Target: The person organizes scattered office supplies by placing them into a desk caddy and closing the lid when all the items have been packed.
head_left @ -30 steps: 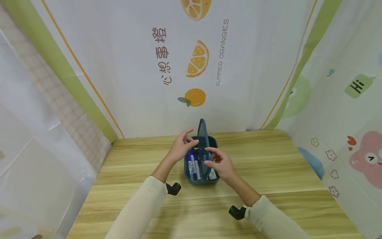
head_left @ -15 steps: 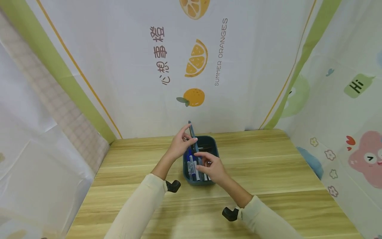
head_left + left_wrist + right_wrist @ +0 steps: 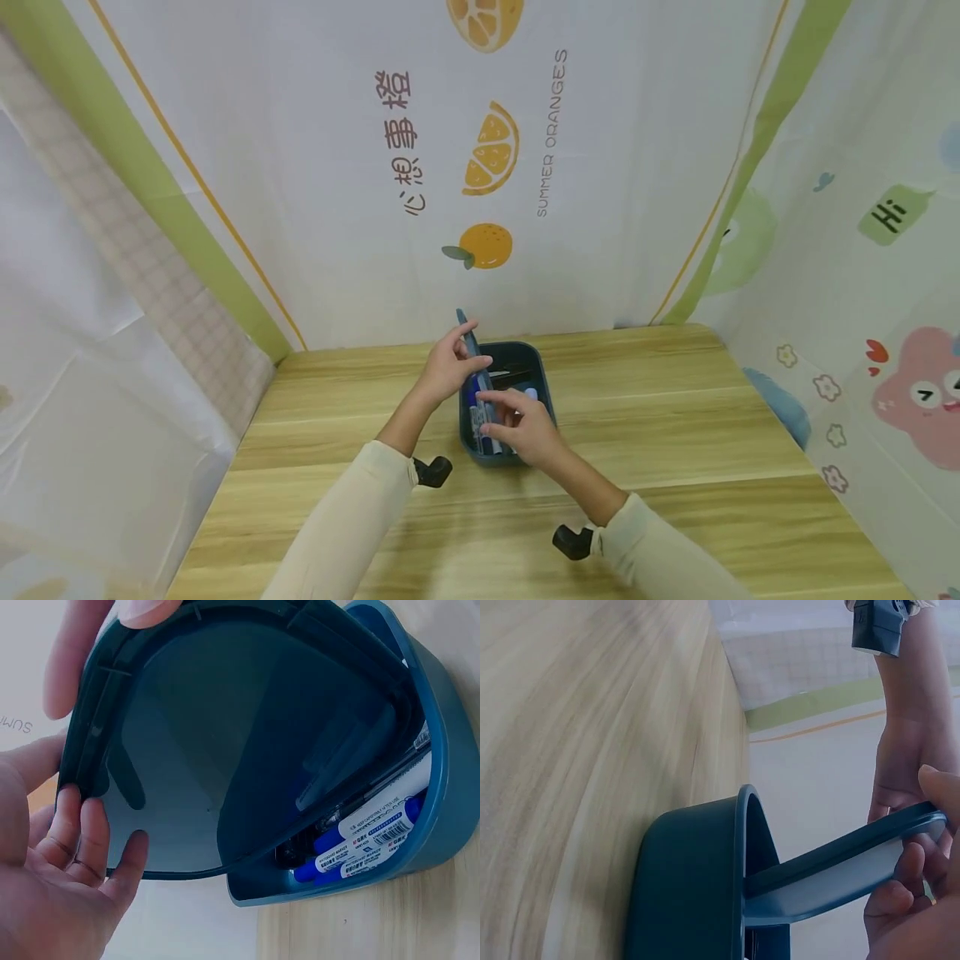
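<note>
A dark teal box (image 3: 546,392) stands on the table, uncovered at the top. Its lid (image 3: 467,332) is tilted steeply, its lower part inside the box. My left hand (image 3: 444,368) holds the lid by its far raised end, several fingers along the rim in the left wrist view. With thumb and fingers, my right hand (image 3: 528,427) pinches the lid's nearer edge; in the right wrist view the lid (image 3: 840,862) runs between them. Several blue-capped whiteboard markers (image 3: 371,836) lie in the box beside the lid. Part of the contents is hidden behind my right hand.
Dark slim items (image 3: 512,374) and a pale rounded tip (image 3: 531,393) also show in the box. Wood-grain table (image 3: 637,433) surrounds it. A white cloth (image 3: 337,250) printed with oranges hangs behind. Black wrist mounts (image 3: 573,542) project from both sleeves.
The lid has shifted left and leans further left, uncovering the box's right side. My right hand has moved left with it; my left hand has taken hold of its far end.
</note>
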Motion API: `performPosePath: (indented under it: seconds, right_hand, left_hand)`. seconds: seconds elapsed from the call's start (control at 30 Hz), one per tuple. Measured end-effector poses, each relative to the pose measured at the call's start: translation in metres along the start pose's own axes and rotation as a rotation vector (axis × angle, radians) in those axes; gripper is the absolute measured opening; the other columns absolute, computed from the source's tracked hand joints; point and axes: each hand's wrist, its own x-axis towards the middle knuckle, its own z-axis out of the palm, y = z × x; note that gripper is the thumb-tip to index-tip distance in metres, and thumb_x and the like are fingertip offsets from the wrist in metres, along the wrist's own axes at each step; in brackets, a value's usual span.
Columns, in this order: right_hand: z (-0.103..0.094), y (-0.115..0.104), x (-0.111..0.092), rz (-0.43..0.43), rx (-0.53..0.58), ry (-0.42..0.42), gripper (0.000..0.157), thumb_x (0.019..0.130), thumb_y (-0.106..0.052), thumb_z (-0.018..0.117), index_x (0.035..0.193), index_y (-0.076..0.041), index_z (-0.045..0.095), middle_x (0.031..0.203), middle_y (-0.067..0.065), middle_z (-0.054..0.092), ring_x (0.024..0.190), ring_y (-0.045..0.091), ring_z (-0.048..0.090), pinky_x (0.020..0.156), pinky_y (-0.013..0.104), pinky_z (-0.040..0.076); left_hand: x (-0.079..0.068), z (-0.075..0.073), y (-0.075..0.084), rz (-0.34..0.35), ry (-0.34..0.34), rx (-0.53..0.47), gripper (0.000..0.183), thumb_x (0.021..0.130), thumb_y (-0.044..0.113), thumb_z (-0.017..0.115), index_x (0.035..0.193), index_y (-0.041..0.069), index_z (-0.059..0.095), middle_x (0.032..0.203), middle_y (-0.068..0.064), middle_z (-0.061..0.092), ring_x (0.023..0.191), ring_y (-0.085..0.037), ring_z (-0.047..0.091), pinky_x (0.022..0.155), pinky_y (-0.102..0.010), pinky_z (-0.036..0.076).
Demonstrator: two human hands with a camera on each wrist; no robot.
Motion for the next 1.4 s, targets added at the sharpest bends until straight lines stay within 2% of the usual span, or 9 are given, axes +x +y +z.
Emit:
performPosePath:
  seconds: [0.17, 0.33, 0.47, 0.63, 0.8, 1.03, 1.1, 1.27, 1.4]
  right_hand:
    - [0.002, 0.004, -0.002, -0.018, 0.012, -0.004, 0.040, 0.083, 0.003, 0.073, 0.122, 0.005, 0.064, 0.083, 0.019, 0.056, 0.067, 0.016, 0.048, 0.060, 0.026, 0.042]
    - [0.001, 0.016, -0.004, -0.041, 0.080, -0.003, 0.039, 0.084, 0.004, 0.071, 0.122, 0.008, 0.062, 0.083, 0.020, 0.058, 0.067, 0.018, 0.049, 0.058, 0.027, 0.043]
    - [-0.001, 0.025, -0.006, -0.005, 0.133, 0.010, 0.035, 0.087, 0.004, 0.068, 0.121, 0.009, 0.062, 0.083, 0.015, 0.060, 0.070, 0.018, 0.053, 0.062, 0.026, 0.046]
    - [-0.005, 0.029, -0.009, 0.073, 0.125, 0.006, 0.030, 0.091, -0.001, 0.065, 0.121, 0.006, 0.064, 0.087, 0.013, 0.062, 0.077, 0.019, 0.056, 0.067, 0.025, 0.048]
    - [-0.011, 0.030, -0.008, 0.126, 0.101, 0.007, 0.032, 0.093, -0.002, 0.064, 0.123, 0.007, 0.062, 0.087, 0.012, 0.060, 0.077, 0.022, 0.055, 0.066, 0.025, 0.047]
    - [-0.019, 0.044, -0.010, 0.098, 0.064, 0.098, 0.034, 0.089, 0.002, 0.068, 0.121, 0.010, 0.061, 0.086, 0.014, 0.058, 0.071, 0.017, 0.051, 0.060, 0.022, 0.043]
    - [-0.021, 0.047, -0.011, 0.090, 0.051, 0.135, 0.033, 0.087, 0.004, 0.069, 0.119, 0.011, 0.062, 0.086, 0.015, 0.058, 0.070, 0.017, 0.050, 0.060, 0.023, 0.042]
    - [-0.025, 0.051, -0.014, 0.088, 0.006, 0.202, 0.032, 0.087, 0.004, 0.069, 0.117, 0.011, 0.063, 0.088, 0.021, 0.058, 0.072, 0.022, 0.051, 0.061, 0.025, 0.042]
    - [-0.026, 0.061, -0.015, 0.113, -0.002, 0.238, 0.031, 0.088, 0.000, 0.069, 0.117, 0.009, 0.064, 0.092, 0.024, 0.057, 0.076, 0.026, 0.052, 0.061, 0.026, 0.041]
  left_hand:
    - [-0.003, -0.002, -0.004, -0.013, 0.009, -0.051, 0.066, 0.087, 0.009, 0.073, 0.146, 0.008, 0.044, 0.073, -0.003, 0.045, 0.061, -0.016, 0.040, 0.058, -0.028, 0.038]
    - [-0.004, -0.003, -0.009, -0.035, 0.021, -0.083, 0.068, 0.087, 0.010, 0.074, 0.147, 0.010, 0.043, 0.071, -0.002, 0.045, 0.060, -0.016, 0.039, 0.057, -0.028, 0.035]
    - [-0.004, -0.002, -0.014, -0.051, 0.035, -0.121, 0.067, 0.086, 0.009, 0.075, 0.146, 0.011, 0.045, 0.070, -0.002, 0.046, 0.059, -0.016, 0.038, 0.055, -0.028, 0.034]
    - [-0.004, -0.002, -0.016, -0.066, 0.060, -0.199, 0.066, 0.086, 0.004, 0.073, 0.146, 0.009, 0.045, 0.071, -0.002, 0.046, 0.059, -0.015, 0.039, 0.056, -0.027, 0.036]
    - [-0.008, -0.006, -0.013, -0.072, 0.075, -0.313, 0.068, 0.087, 0.002, 0.071, 0.148, 0.006, 0.041, 0.074, -0.002, 0.047, 0.062, -0.013, 0.042, 0.061, -0.027, 0.041]
    - [-0.009, -0.006, -0.023, -0.096, 0.094, -0.512, 0.070, 0.088, -0.002, 0.069, 0.150, 0.008, 0.038, 0.074, 0.001, 0.046, 0.064, -0.009, 0.049, 0.068, -0.021, 0.049]
    - [-0.010, -0.007, -0.025, -0.097, 0.088, -0.587, 0.070, 0.088, -0.004, 0.067, 0.150, 0.008, 0.037, 0.073, 0.002, 0.044, 0.060, -0.008, 0.045, 0.064, -0.019, 0.048]
    - [-0.015, -0.008, -0.029, -0.111, 0.085, -0.717, 0.070, 0.090, -0.006, 0.064, 0.151, 0.010, 0.035, 0.071, 0.004, 0.041, 0.050, -0.007, 0.032, 0.052, -0.019, 0.034]
    - [-0.016, -0.008, -0.033, -0.123, 0.090, -0.791, 0.070, 0.090, -0.007, 0.063, 0.151, 0.009, 0.035, 0.069, 0.005, 0.042, 0.048, -0.005, 0.033, 0.051, -0.018, 0.034]
